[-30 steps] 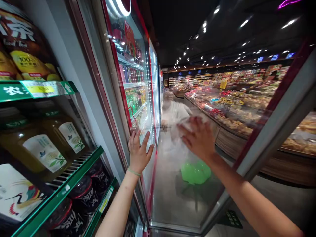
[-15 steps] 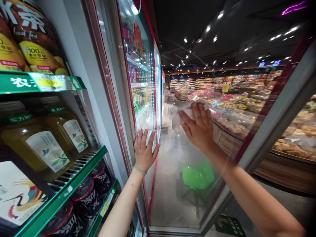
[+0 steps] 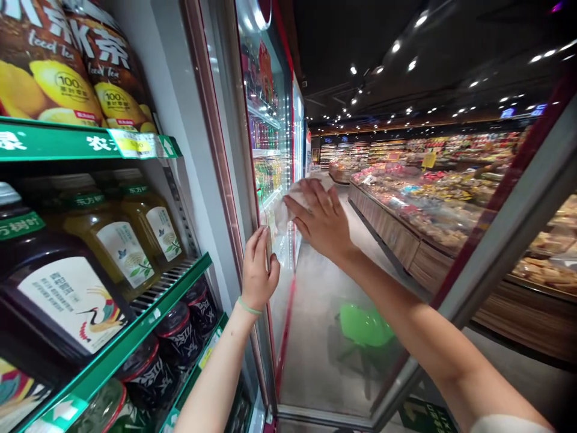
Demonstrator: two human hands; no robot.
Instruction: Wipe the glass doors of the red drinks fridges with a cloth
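A glass fridge door [image 3: 315,373] stands swung open in front of me. My right hand [image 3: 322,219] presses a white cloth [image 3: 291,207] against the glass, near the hinge-side frame. Its fingers lie over the cloth, which shows beyond the fingertips. My left hand [image 3: 260,264], with a pale green band at the wrist, rests on the grey door frame just below and left of the cloth. Its fingers bend round the frame's edge, and the thumb is on the near side.
Fridge shelves on the left hold dark bottles [image 3: 67,300], amber bottles [image 3: 128,252] and iced tea packs [image 3: 108,72]. Through the glass, a green stool [image 3: 365,325] stands on the floor, and a long wood-sided display counter [image 3: 406,240] runs along the right.
My right hand and the cloth have moved left across the glass, towards the frame. My left hand's fingers, spread before, are now bent round the frame. The view has turned slightly left.
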